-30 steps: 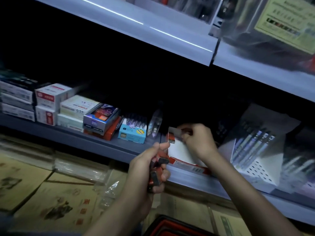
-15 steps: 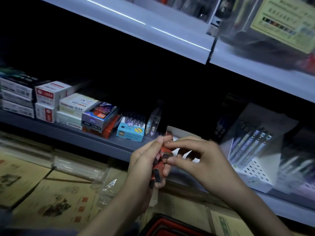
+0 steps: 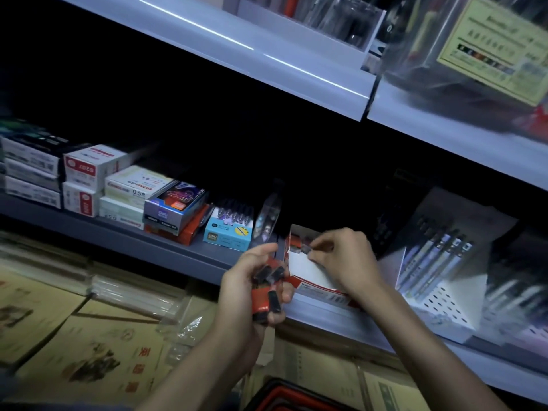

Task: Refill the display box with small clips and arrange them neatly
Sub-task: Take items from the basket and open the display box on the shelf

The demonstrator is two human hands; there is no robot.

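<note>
Red clips (image 3: 264, 295); left hand (image 3: 243, 287) grips, right (image 3: 347, 260) pinches.

Red and black on the clips (image 3: 268, 287) bunched in the left hand (image 3: 252, 286). The display box (image 3: 308, 269) is white inside and red along the front, with a white printed strip. The right hand (image 3: 347, 259) pinches a dark grey clip (image 3: 307, 249), and there's red just behind it in the box. Along the grey-blue shelf (image 3: 142, 243) sits a light blue box (image 3: 228, 234) with a yellow spot. Next, a purple box (image 3: 175, 206) with an orange patch lies on an orange-red box (image 3: 189, 231). Further left are white boxes (image 3: 86, 170) with red labels. The white stand (image 3: 444, 304) is dotted with dark holes. Below, tan sheets (image 3: 89, 351) carry red characters and dark ink figures.
</note>
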